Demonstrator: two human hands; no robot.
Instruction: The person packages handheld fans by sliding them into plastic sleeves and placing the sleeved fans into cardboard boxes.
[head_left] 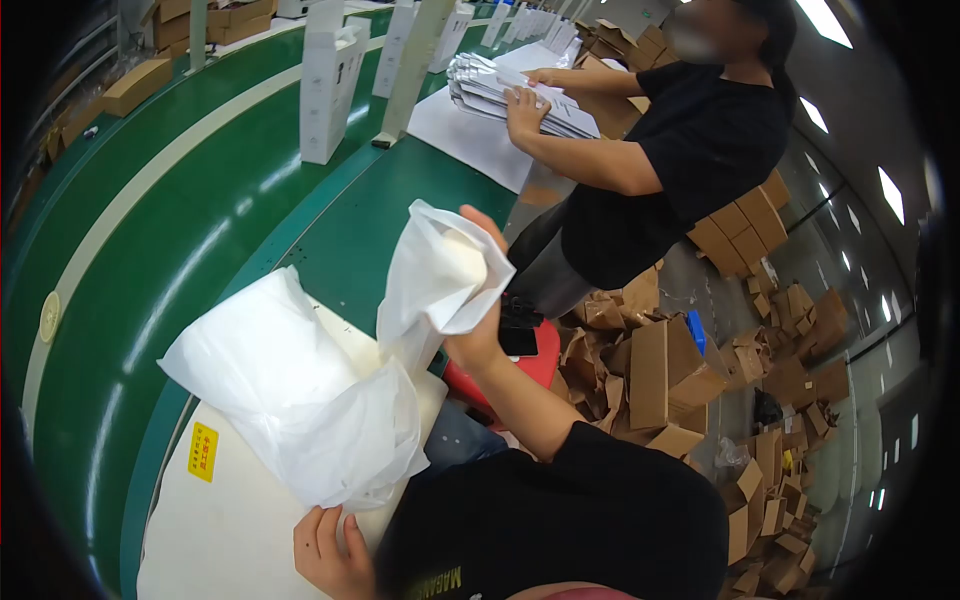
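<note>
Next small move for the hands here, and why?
Probably bring the left hand over to steady the raised white wrapping: only the right hand supports it, it looks loosely open around a pale item, and the left hand, low by the white surface, appears empty.

White bags [275, 350], yellow red-printed label [203, 452], cream mat [215, 545]; green conveyor [170, 330]

From the left hand [333, 556], the cream sheet [215, 535] runs bare at 9 o'clock, leaving a passage, while crumpled white bags [290, 390] block 12 o'clock. From the right hand [484, 338], past its white pouch [408, 285], open green bench [345, 222] lies at 10 o'clock; an upright post [416, 70] bars 11, the co-worker [690, 180] 2, a red seat [545, 368] 4.
</note>
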